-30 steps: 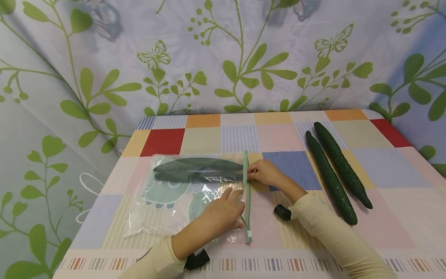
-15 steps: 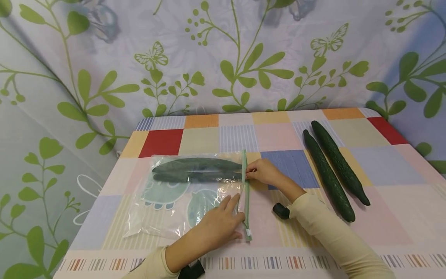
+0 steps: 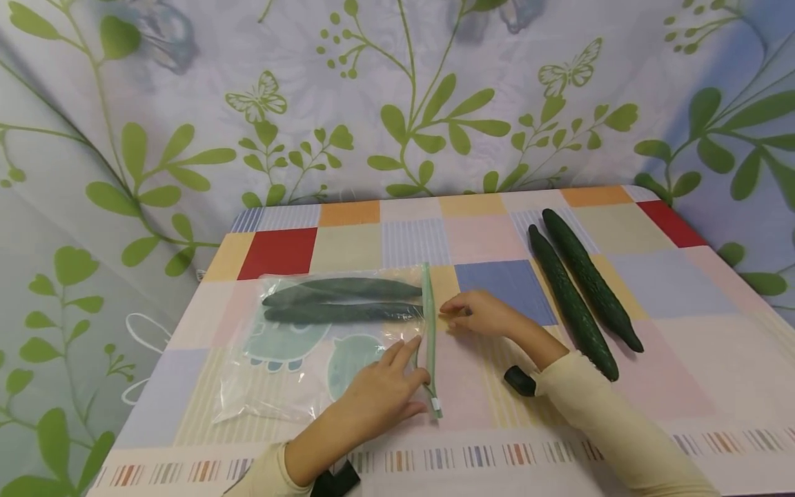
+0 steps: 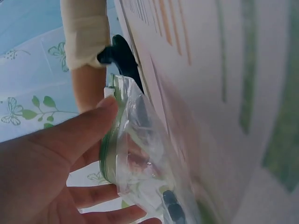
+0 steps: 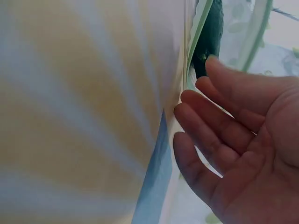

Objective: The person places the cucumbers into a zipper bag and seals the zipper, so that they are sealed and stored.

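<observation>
A clear zip bag (image 3: 248,397) lies flat, its green zip edge (image 3: 430,317) facing right and a white slider (image 3: 435,403) at the near end. Inside, two cucumbers lie side by side, a far cucumber (image 3: 348,288) and a near cucumber (image 3: 344,314). My left hand (image 3: 379,390) rests on the bag by its mouth, fingers spread; in the left wrist view the thumb (image 4: 105,112) touches the zip edge close to the slider. Just right of the zip, apart from it, my right hand (image 3: 481,314) holds nothing, its fingers loosely bent.
Two more cucumbers, a left one (image 3: 571,304) and a right one (image 3: 593,279), lie on the table to the right. A patchwork cloth (image 3: 671,400) covers the table. Behind it hangs a leaf-patterned curtain (image 3: 472,55).
My right hand has let go of the bag's zip edge and moved slightly right. My left hand stays by the bag's mouth. The head view has shifted a little.
</observation>
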`<action>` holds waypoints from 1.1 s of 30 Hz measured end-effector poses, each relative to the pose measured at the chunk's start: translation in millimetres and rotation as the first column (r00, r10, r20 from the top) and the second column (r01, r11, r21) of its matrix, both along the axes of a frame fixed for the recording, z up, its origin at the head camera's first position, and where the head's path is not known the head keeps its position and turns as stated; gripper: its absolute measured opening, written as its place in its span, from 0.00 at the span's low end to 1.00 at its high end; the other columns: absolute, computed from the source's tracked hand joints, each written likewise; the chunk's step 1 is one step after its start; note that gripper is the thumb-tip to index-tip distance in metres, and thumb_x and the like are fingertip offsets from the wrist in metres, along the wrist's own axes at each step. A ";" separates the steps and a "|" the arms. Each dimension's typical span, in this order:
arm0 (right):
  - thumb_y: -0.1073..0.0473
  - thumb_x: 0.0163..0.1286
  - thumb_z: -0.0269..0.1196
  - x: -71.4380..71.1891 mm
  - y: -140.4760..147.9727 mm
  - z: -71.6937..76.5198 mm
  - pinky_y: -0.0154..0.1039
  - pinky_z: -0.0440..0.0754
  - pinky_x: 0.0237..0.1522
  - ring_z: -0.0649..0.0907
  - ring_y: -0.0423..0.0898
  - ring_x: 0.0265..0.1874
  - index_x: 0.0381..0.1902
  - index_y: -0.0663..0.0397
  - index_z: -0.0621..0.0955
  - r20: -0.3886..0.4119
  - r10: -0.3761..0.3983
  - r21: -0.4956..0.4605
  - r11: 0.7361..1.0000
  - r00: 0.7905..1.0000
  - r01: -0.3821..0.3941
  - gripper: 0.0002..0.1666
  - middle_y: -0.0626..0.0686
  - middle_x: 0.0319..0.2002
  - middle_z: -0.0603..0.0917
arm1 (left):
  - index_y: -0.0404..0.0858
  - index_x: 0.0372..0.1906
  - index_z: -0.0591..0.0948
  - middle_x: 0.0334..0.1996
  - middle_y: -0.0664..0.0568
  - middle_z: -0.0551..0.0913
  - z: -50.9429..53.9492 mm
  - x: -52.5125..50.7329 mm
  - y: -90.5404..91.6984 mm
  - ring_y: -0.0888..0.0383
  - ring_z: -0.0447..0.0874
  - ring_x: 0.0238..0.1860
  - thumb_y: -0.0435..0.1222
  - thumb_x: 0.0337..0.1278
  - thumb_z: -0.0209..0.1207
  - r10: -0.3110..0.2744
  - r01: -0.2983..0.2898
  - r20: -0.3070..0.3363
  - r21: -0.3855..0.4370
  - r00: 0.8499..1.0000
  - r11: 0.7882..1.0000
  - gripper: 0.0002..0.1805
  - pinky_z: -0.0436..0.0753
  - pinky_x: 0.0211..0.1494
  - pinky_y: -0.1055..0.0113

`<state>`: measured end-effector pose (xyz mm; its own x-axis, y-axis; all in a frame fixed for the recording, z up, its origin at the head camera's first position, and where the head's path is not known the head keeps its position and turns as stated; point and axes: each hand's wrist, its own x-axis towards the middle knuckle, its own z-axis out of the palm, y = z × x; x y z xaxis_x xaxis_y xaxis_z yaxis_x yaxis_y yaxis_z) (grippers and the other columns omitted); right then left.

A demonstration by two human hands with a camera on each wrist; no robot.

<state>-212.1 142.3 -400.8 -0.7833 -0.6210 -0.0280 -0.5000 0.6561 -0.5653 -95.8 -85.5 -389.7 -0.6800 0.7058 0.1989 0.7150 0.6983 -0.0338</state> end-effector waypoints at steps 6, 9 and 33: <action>0.59 0.61 0.62 24.2 27.9 4.1 0.53 0.72 0.54 0.75 0.61 0.53 0.52 0.66 0.75 0.021 -0.014 0.061 0.998 1.000 0.013 0.23 0.63 0.52 0.78 | 0.46 0.40 0.76 0.62 0.39 0.66 0.0 0.6 -2.2 0.42 0.71 0.58 0.54 0.48 0.60 -0.002 0.002 0.045 0.013 0.999 1.000 0.19 0.82 0.37 0.60; 0.58 0.62 0.60 34.9 43.0 7.3 0.55 0.71 0.54 0.73 0.62 0.56 0.55 0.68 0.72 0.056 -0.046 0.062 0.997 0.997 0.042 0.26 0.65 0.54 0.76 | 0.46 0.39 0.75 0.62 0.38 0.66 0.2 0.4 -3.1 0.42 0.70 0.58 0.53 0.48 0.60 0.004 -0.005 0.058 0.026 0.998 1.000 0.18 0.82 0.37 0.60; 0.41 0.58 0.61 77.6 135.3 9.0 0.69 0.64 0.48 0.59 0.80 0.52 0.64 0.81 0.39 0.025 -0.557 0.254 0.807 0.830 0.533 0.63 0.87 0.56 0.52 | 0.46 0.40 0.75 0.62 0.39 0.65 -4.6 -1.0 -2.3 0.42 0.70 0.58 0.53 0.49 0.60 -0.013 0.009 0.057 0.064 0.998 0.998 0.18 0.82 0.37 0.59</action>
